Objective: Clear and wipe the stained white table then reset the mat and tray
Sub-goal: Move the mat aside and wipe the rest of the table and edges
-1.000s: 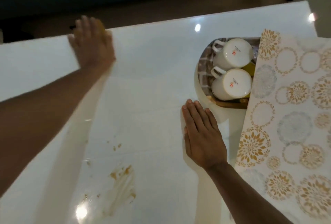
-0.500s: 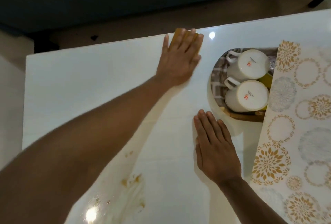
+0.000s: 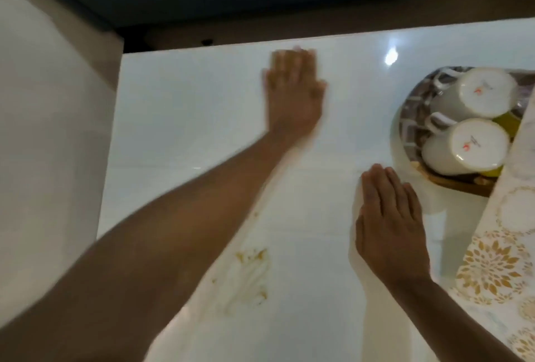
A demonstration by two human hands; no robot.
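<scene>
My left hand (image 3: pixel 292 92) lies flat near the far edge of the glossy white table (image 3: pixel 179 118), blurred by motion; a yellowish cloth under its palm is almost wholly hidden. My right hand (image 3: pixel 388 222) rests flat on the table, fingers straight, just left of the patterned mat (image 3: pixel 492 269). A brown smeared stain (image 3: pixel 252 272) marks the table near its front, beside my left forearm. The round wooden tray (image 3: pixel 451 185) sits at the right, partly under the mat, with two upturned white mugs (image 3: pixel 469 144) on it.
The table's left edge drops to a pale floor (image 3: pixel 43 159). A dark wall and a strip of floor lie beyond the far edge. A bright lamp reflection (image 3: pixel 390 57) shows near the tray. Something yellow (image 3: pixel 506 124) is wedged behind the mugs.
My left hand swept right along the far edge, then back left a little. The right hand stayed flat in place. The view shifted, so the table's left edge shows now.
</scene>
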